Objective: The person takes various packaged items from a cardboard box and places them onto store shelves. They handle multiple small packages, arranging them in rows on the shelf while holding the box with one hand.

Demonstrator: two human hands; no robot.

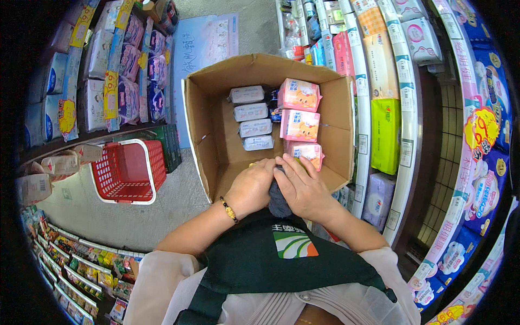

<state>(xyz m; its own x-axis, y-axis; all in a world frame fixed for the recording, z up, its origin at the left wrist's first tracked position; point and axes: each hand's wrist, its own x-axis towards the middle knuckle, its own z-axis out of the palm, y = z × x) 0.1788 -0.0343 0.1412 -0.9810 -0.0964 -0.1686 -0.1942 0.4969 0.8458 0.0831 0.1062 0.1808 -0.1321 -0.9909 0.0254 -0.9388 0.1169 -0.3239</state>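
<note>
My left hand (254, 185) and my right hand (302, 189) meet over a dark grey cloth (279, 199), pressed between them just above the near side of an open cardboard box (270, 67). Inside the box, several small white packets (252, 111) lie in a column on the left. Several pink packs with a cartoon bear (300, 125) form a column on the right, the nearest partly behind my right fingers. Dark blue packets (275, 107) show between the two columns. Something yellow peeks out behind my fingers; what it is cannot be told.
A red plastic shopping basket (128, 172) with a white rim is on the floor at the left. Shelves of packaged goods (130, 61) stand at the left, and shelves with tissue packs (385, 136) run close along the box's right. Snack shelves (81, 268) are at the lower left.
</note>
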